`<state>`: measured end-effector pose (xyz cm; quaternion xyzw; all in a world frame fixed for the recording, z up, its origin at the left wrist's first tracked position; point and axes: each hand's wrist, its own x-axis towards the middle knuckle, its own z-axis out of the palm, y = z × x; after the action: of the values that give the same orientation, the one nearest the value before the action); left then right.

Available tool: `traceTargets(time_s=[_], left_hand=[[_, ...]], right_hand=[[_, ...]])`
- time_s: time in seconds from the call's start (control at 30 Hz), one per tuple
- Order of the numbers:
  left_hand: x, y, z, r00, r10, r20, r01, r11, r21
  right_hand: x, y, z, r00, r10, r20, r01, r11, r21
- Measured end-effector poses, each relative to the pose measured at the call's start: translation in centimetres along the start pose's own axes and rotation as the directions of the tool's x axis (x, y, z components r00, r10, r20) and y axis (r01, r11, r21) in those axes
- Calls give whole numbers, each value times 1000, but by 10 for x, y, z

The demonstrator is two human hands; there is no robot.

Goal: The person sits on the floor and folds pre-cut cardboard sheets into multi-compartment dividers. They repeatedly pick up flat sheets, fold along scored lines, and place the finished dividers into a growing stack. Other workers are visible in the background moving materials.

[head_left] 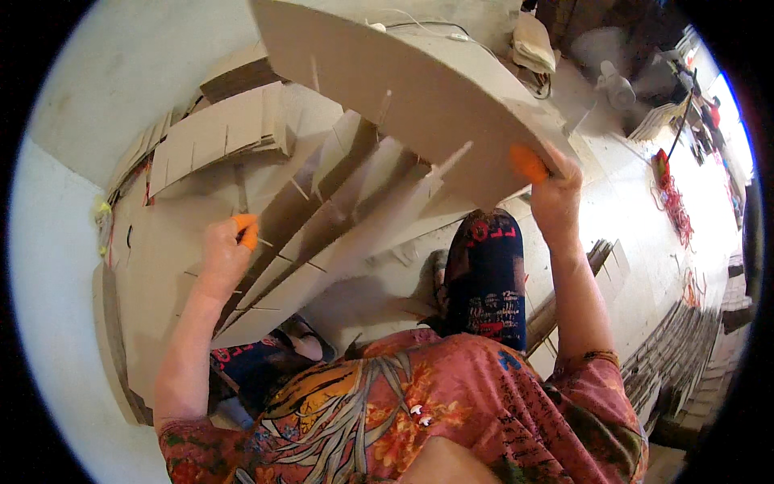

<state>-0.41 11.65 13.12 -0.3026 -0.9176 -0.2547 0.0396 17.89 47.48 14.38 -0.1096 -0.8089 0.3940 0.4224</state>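
Head view: right fingers [528,164] grip the slotted cardboard strip [419,89], its long axis crossing the upright dividers' [355,238] far ends; left fingers [249,235] bend left of the dividers, grip unclear.

— Your finger covers [528,164] are bright orange.
— And your shirt [484,379] is rusty red, patterned with grey leaves.
— Your cardboard sheet [387,73] is plain tan; your dark trousers [484,278] carry red print.
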Motion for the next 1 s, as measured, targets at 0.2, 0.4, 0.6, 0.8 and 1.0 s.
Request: traceTargets(time_s=[0.2,0.4,0.6,0.8,1.0], left_hand=[[-1,-11,5,995,86,-44,-88,995,-36],[-4,-20,6,988,-115,-101,106,991,-87],[-5,-18,4,991,-7,-135,11,1000,29],[-4,-20,3,988,0,-152,11,998,68],[-5,-14,-2,994,-49,-93,56,996,75]], right_hand=[[-7,10,21,988,42,150,-54,996,74],[-23,9,15,991,2,136,-15,995,95],[-26,5,12,995,27,101,-35,997,74],[-26,4,8,985,71,155,-82,995,62],[-33,18,11,969,37,243,-49,998,45]])
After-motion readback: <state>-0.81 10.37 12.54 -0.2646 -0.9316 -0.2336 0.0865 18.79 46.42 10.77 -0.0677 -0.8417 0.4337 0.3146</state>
